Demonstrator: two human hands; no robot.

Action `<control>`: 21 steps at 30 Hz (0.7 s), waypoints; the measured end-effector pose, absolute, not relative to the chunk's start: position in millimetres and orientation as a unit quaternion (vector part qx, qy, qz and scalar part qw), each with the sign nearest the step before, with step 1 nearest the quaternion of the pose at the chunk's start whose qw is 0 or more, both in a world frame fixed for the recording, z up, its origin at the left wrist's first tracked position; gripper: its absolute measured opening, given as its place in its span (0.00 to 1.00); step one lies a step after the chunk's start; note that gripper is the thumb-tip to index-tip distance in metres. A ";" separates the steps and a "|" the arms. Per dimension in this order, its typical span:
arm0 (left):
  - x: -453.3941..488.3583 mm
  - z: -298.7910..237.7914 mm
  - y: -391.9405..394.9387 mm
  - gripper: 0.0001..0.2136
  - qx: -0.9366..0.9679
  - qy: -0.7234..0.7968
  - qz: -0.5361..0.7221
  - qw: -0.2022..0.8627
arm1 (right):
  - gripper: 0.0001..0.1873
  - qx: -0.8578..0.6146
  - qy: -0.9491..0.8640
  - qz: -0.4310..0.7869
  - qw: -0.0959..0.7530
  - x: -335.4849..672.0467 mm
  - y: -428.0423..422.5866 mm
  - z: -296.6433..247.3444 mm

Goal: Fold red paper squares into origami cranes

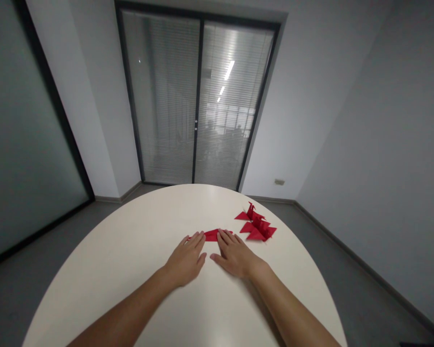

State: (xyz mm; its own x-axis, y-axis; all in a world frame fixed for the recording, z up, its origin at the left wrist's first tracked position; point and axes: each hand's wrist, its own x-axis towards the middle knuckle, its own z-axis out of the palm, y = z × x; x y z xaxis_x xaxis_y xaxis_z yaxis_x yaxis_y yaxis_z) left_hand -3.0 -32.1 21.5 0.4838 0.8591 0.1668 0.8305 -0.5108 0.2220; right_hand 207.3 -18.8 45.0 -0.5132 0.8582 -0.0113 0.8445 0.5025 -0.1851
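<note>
Paper [211,235] at the frame's lower centre could be skewed if pressed unevenly by the left hand [185,261] and right hand [236,255], whose fingers are laid flat, nearly together.

Wide on the left, crowded on the right.
Free to pass across the white table [130,241] to the outer side of the left hand [186,261], and beyond the red paper [211,236] toward the far rim; narrow between that hand and the right hand [237,255]; blocked over the paper's ends by both; obstructed further right by the red folded figures [259,229], close together near the table's edge.
</note>
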 end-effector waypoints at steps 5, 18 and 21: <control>-2.8 21.5 -32.3 0.24 0.863 0.480 0.150 0.043 | 0.32 -0.470 -0.875 0.004 0.118 199.8 -17.4 47.6; -7.1 33.6 -25.5 0.12 0.851 0.487 0.192 0.043 | 0.14 -0.419 -0.893 0.023 0.163 200.5 -9.5 52.7; -8.8 32.3 -22.7 0.10 0.835 0.510 0.198 0.050 | 0.14 -0.426 -0.890 0.023 0.163 199.6 -8.8 52.4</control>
